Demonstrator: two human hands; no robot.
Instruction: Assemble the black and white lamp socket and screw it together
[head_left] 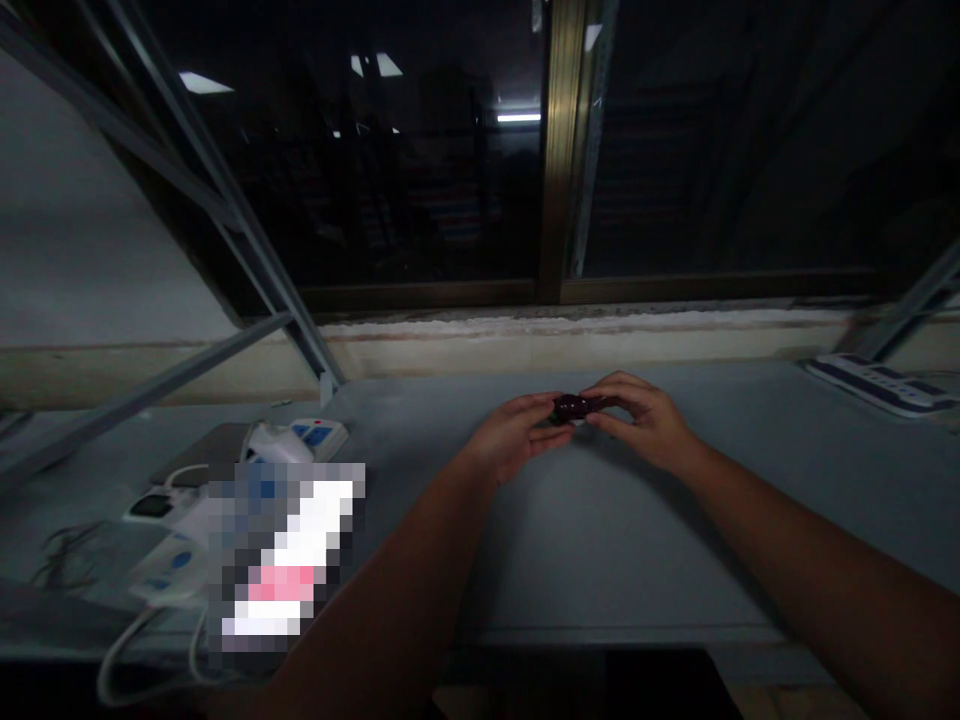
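A small, glossy, dark purple-brown rounded object (574, 406) is held just above the grey tabletop (600, 540); its exact kind I cannot make out. My left hand (517, 432) has its fingers and thumb closed around the object's left end, where a hint of green shows. From the other side, my right hand (637, 415) pinches the right end between thumb and fingers. Parts of the object are hidden behind the fingertips of both hands.
White power strips (319, 437) with plugs and cables crowd the left, beside a pixelated bright patch (292, 560). Another white-and-dark strip (877, 385) lies at the far right. Grey metal frame bars (247, 230) rise at the left, before a dark window (420, 180).
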